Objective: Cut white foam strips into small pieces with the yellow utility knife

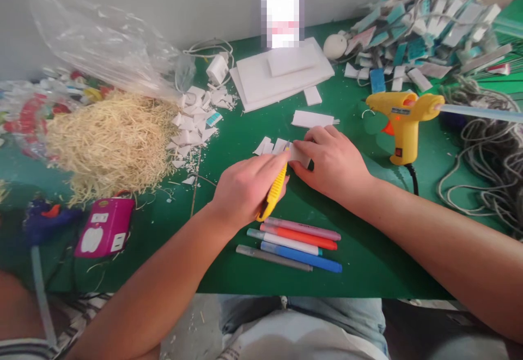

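My left hand (pixel 245 188) is closed around a yellow utility knife (pixel 274 190), its tip pointing away from me at a small white foam board piece (pixel 300 154). My right hand (pixel 333 156) is closed on that piece, its fingers pressing it to the green table. Just left of the blade lie a few small white cut pieces (pixel 263 145). Beyond my right fingers rests a longer white strip (pixel 312 119). The blade's contact with the board is partly hidden by my fingers.
Several markers (pixel 300 233) lie in front of me. On the right are a yellow glue gun (pixel 402 115), grey cord (pixel 482 147) and a pile of foam scraps (pixel 429 33). White boards (pixel 278 77) lie behind; straw shreds (pixel 110 142) and a magenta box (pixel 105 226) are left.
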Tool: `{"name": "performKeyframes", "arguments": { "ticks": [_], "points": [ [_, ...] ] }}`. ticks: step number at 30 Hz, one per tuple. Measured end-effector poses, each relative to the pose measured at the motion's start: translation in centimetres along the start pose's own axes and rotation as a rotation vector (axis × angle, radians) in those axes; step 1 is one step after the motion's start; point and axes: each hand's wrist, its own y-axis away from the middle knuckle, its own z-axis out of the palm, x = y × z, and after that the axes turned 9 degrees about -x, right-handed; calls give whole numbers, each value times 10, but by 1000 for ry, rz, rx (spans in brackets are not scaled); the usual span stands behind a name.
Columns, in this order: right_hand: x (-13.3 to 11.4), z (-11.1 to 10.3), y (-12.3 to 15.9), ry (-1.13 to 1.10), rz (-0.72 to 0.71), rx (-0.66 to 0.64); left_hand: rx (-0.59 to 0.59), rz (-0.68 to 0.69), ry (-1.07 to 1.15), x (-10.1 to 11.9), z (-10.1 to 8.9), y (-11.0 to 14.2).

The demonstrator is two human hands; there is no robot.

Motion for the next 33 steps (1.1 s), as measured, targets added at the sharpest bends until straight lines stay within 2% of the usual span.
{"name": "performKeyframes", "arguments": {
  "ticks": [4,9,14,19,21,33],
  "points": [
    [1,3,0,5,-4,33,-31,80,-206,5,1,-1],
    [3,4,1,2,-31,59,-44,73,-231,6,1,-1],
    [2,2,1,2,-19,41,-43,45,-108,4,-1,0],
    [0,1,1,-2,-1,21,153,-26,109,-3,-1,1],
    [0,0,0,-6,3,3,186,-33,133,-6,1,1],
    [2,0,0,-13,-9,-16,134,-31,176,-8,4,1]
  ]
}}
